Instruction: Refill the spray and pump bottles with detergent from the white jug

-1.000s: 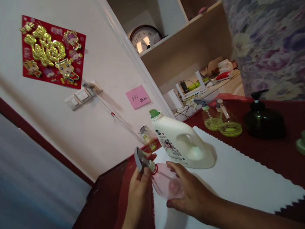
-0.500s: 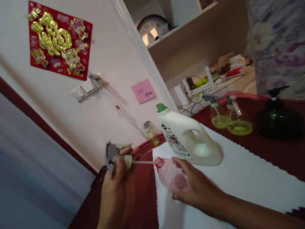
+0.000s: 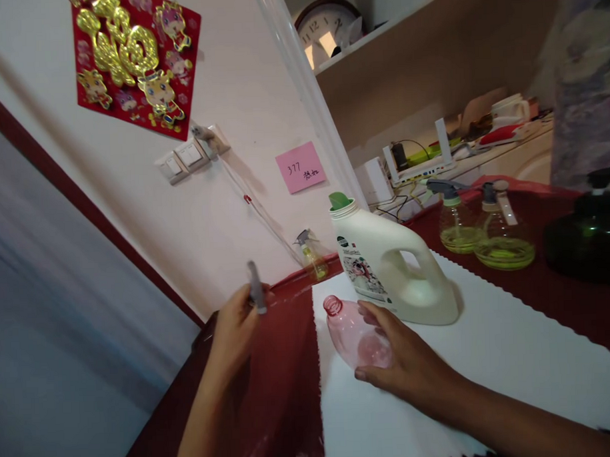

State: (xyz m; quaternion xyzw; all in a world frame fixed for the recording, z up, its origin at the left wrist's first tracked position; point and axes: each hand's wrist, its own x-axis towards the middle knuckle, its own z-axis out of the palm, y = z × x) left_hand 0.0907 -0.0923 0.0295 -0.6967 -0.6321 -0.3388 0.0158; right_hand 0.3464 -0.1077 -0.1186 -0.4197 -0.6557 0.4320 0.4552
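Note:
My right hand (image 3: 396, 348) is wrapped round a clear pink spray bottle (image 3: 346, 330). The bottle leans to the left, and its threaded neck is uncovered. Left of it, over the red tabletop, my left hand (image 3: 238, 321) is closed on a grey trigger spray head (image 3: 256, 290). The spray head is turned so that only its narrow grey end shows; its collar and tube are hidden or blurred. Just behind the pink bottle stands a large cream jug (image 3: 396, 268) with a handle, a printed label and a green piece (image 3: 339, 200) at its mouth.
White paper (image 3: 359, 420) with a jagged edge covers part of the red table (image 3: 285, 389). Two spray bottles with yellow-green liquid (image 3: 504, 251) and a dark pump bottle (image 3: 588, 235) stand at right. A small spray bottle (image 3: 315, 261) stands by the wall.
My left hand has drawn the spray head's tube out of the pink bottle's neck and turned the head away. The camera view has shifted; my right hand keeps its hold.

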